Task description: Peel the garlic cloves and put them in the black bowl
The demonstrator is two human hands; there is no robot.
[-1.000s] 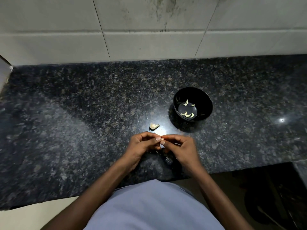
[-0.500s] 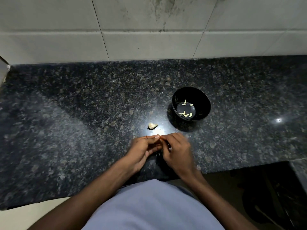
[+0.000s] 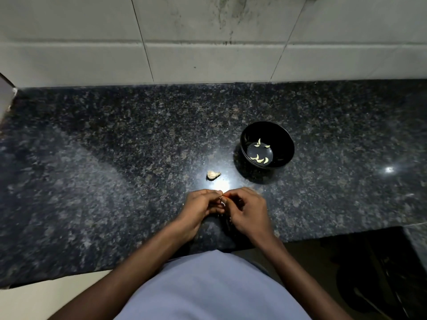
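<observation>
Nearest me, my left hand (image 3: 198, 207) and right hand (image 3: 248, 212) meet fingertip to fingertip over the speckled dark granite bench (image 3: 104, 181), both grips pinching one small pale garlic clove (image 3: 223, 199), mostly hidden, so I cannot tell its axis. Beyond lies an unpeeled papery clove (image 3: 213, 174), tip pointing right. Farther right stands the round glossy black bowl (image 3: 285, 144), holding curved peeled cloves (image 3: 260, 160).

Cloves (image 3: 260, 155) in bowl (image 3: 286, 144); garlic piece (image 3: 213, 175) left, perhaps unpeeled.
</observation>
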